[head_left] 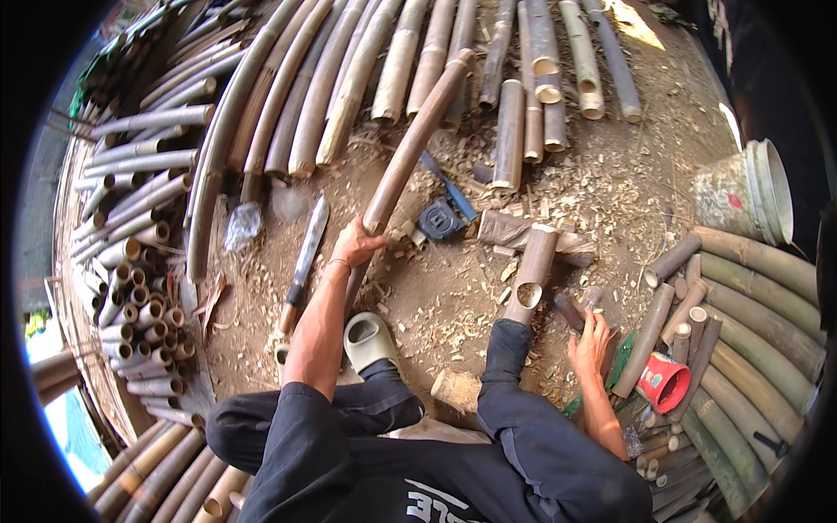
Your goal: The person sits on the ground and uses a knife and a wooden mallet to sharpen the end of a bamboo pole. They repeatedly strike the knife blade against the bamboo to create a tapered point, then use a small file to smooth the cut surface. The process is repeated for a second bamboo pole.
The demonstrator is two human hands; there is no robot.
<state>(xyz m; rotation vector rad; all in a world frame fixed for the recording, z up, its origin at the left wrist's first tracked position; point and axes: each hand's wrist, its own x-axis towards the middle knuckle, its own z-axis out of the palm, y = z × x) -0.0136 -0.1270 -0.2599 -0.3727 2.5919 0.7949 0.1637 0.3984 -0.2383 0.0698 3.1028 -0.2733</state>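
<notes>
My left hand (356,244) is wrapped round a long brown bamboo pole (417,139), which slants from near my left foot up toward the far poles. My right hand (590,344) is low at the right, fingers apart, beside a short dark brown piece (569,312); whether it touches the piece is hard to see. Between the hands, a bamboo tube (538,257) with an oval opening near its lower end lies against my right foot. Its far end is by a rough wooden block (506,230). A long knife (307,253) with a dark and brown handle lies left of my left forearm.
A black tape measure (440,220) and a blue strip-like tool (450,186) lie mid-floor among wood chips. Bamboo poles (349,87) line the far side; cut tubes (139,314) are stacked left. At right are a dirty white bucket (741,192), a red container (664,385) and greenish poles (758,305).
</notes>
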